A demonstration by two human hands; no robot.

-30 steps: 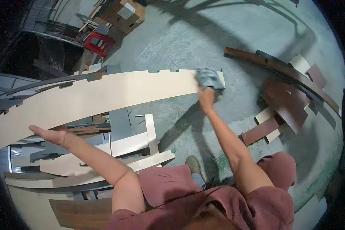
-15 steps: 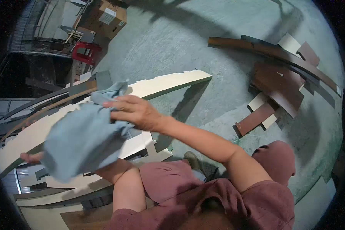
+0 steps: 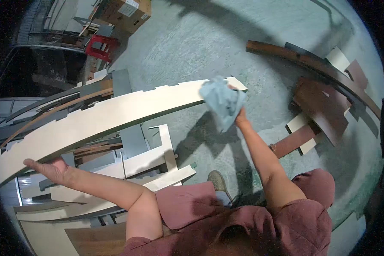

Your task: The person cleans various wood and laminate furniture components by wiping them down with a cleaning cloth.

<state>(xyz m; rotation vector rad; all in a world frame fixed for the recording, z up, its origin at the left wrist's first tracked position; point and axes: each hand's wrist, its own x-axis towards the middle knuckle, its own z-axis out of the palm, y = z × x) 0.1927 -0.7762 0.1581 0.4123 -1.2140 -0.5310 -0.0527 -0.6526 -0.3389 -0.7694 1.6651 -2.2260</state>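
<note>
A long, curved cream board (image 3: 115, 111) with small notches along its upper edge stretches across the view. My left hand (image 3: 50, 168) grips its lower edge near the left end, thumb showing and the other fingers partly hidden underneath. At the right end of the board, my right hand (image 3: 240, 116) holds a crumpled light-blue cloth (image 3: 219, 100) against the surface. The cloth is slightly blurred and covers most of that hand's fingers.
Cream and grey board pieces (image 3: 158, 158) are stacked below and behind the held board. Brown panels (image 3: 320, 106) and a long curved brown strip (image 3: 303, 62) lie on the floor at right. A red stool (image 3: 101, 48) and a cardboard box (image 3: 126, 15) stand at upper left.
My right hand has swept the cloth along the board from its left half to the right end, uncovering the middle. My left hand stays at the left end, now in plain view.
</note>
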